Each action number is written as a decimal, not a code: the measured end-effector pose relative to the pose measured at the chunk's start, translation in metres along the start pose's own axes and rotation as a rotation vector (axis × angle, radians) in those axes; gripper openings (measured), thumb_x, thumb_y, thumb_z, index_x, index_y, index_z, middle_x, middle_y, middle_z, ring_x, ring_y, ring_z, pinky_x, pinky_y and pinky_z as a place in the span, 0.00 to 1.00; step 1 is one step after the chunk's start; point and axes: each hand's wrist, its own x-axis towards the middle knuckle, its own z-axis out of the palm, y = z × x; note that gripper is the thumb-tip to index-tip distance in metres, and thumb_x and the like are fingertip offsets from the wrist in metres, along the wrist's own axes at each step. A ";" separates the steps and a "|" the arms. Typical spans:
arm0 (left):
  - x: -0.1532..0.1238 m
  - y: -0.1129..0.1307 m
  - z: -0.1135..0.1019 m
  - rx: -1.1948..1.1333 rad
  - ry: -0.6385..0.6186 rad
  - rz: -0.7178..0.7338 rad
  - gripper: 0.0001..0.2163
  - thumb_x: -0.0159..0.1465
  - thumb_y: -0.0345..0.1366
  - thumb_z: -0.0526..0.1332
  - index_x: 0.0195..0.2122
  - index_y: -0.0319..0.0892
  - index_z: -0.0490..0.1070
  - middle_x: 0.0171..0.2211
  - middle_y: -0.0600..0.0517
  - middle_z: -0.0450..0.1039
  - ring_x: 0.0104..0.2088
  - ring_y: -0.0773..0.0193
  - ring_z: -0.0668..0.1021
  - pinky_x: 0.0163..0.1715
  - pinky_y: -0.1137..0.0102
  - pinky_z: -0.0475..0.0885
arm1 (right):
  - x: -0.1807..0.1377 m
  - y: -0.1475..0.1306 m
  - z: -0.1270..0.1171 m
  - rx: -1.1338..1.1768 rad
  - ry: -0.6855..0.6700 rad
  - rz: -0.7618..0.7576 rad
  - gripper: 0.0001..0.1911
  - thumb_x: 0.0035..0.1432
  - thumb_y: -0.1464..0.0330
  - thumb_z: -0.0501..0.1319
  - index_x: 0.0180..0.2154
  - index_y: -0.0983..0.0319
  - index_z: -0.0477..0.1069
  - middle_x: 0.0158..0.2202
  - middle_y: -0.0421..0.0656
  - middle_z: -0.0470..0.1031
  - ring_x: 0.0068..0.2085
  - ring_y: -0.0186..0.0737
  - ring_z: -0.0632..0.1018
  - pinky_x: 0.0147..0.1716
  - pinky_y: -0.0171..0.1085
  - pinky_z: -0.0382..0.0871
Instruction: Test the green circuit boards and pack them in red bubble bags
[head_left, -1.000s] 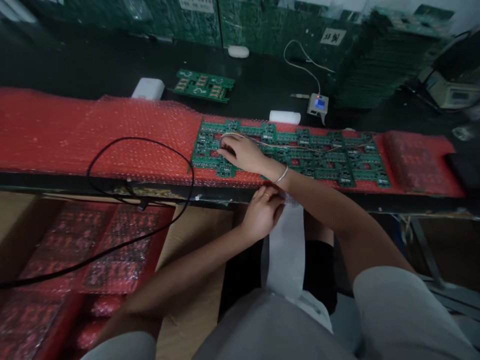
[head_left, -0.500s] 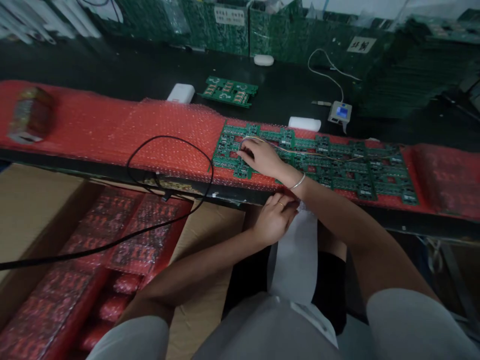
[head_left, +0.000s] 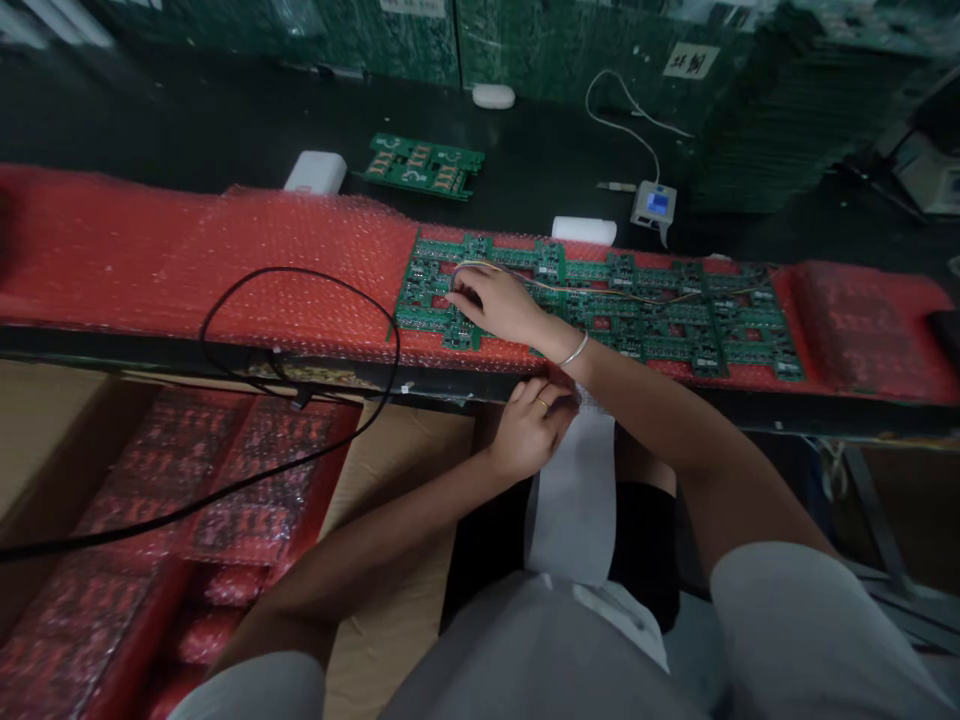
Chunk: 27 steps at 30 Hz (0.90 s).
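Observation:
A panel of green circuit boards lies on red bubble wrap along the bench. My right hand is over the panel's left part, thumb and fingers pinched at the end of a bundle of thin wires. The wires run rightward across the boards; their tip is hidden by my fingers. Lower down, my left hand rests by the bench's front edge below my right wrist, fingers curled in. Whatever lies under those fingers is hidden.
Behind the panel are another green board, a white box, a white cylinder and a small meter with a lit screen. A black cable loops over the front edge. Below left, a carton adjoins wrapped boards.
The camera view has shifted, so the bench and both hands appear farther left and slightly higher. My right hand keeps its pinch at the same part of the panel.

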 end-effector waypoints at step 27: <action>0.025 -0.107 -0.121 0.043 -0.045 -0.458 0.08 0.65 0.33 0.60 0.33 0.42 0.79 0.44 0.47 0.76 0.51 0.54 0.75 0.58 0.52 0.66 | -0.003 0.003 -0.002 0.201 0.196 0.070 0.11 0.68 0.63 0.59 0.32 0.58 0.66 0.33 0.43 0.73 0.38 0.42 0.74 0.41 0.42 0.68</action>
